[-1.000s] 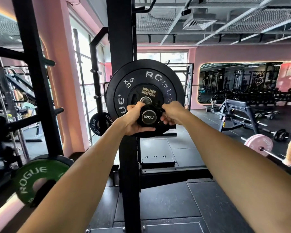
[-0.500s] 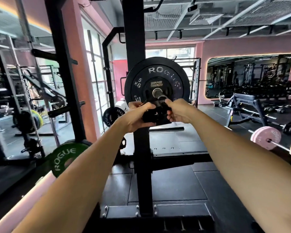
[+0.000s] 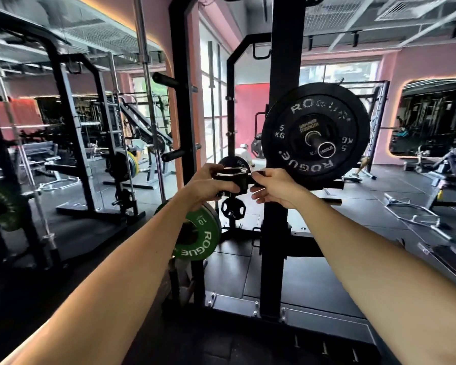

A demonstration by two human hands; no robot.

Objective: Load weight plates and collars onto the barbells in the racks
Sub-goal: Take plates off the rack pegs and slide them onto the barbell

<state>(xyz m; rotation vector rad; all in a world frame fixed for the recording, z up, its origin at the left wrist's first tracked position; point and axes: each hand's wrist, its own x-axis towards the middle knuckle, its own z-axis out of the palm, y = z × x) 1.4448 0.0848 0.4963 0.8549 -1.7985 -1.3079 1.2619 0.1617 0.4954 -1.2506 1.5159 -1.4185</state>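
Note:
A black 5 kg Rogue plate sits on the barbell sleeve at the right of the black rack upright. The sleeve end stands bare in front of the plate. Both my hands hold a black clamp collar in the air, left of and below the plate. My left hand grips the collar's body from the left. My right hand pinches its lever end from the right. The collar is off the sleeve.
A green 10 kg Rogue plate hangs on a storage peg low on the rack, a small black plate beside it. More racks stand at the left. A hex bar lies on the floor at right, near benches.
The collar has come away from the sleeve: both hands moved left and down with it. My view has swung left, so the plate now sits to the right.

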